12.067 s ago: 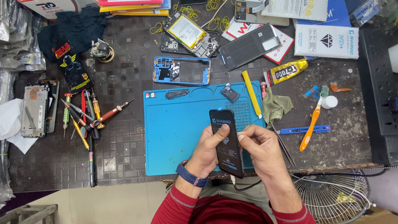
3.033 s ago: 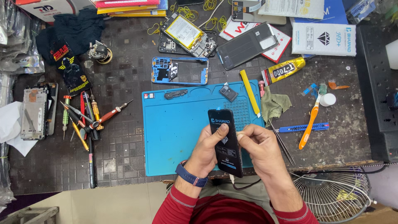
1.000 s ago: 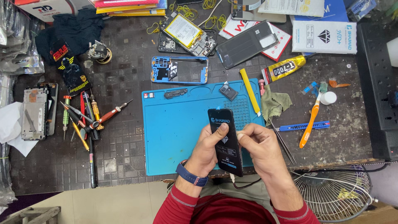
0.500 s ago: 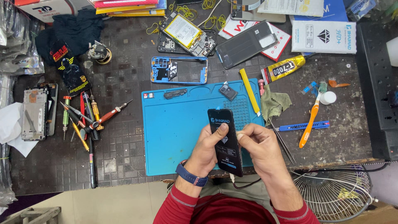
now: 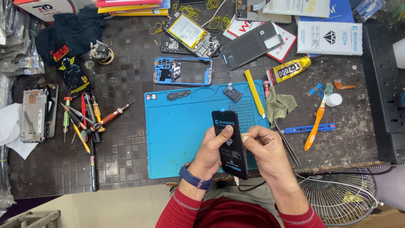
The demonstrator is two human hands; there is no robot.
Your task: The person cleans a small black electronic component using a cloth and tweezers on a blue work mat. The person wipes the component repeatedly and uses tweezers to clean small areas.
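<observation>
Just hands point(image 5: 240, 147) around black screen panel point(image 5: 230, 143)

The mat point(image 5: 181, 135) is plain teal-blue; the screen point(image 5: 230, 143) on it is black with pale markings. The frame point(image 5: 182, 71) is bright blue, the glue tube point(image 5: 289, 71) yellow with black, the toothbrush point(image 5: 315, 126) orange. The bench point(image 5: 122, 139) is dark brown — checked in small squares. Sleeves point(image 5: 185, 209) — red.

I see a black phone screen panel point(image 5: 230, 143) with a blue-and-white label, held at six o'clock in both hands. At one o'clock lies a white-and-blue box point(image 5: 329, 36) — beside it a yellow glue tube point(image 5: 290, 70), black-labelled.
</observation>
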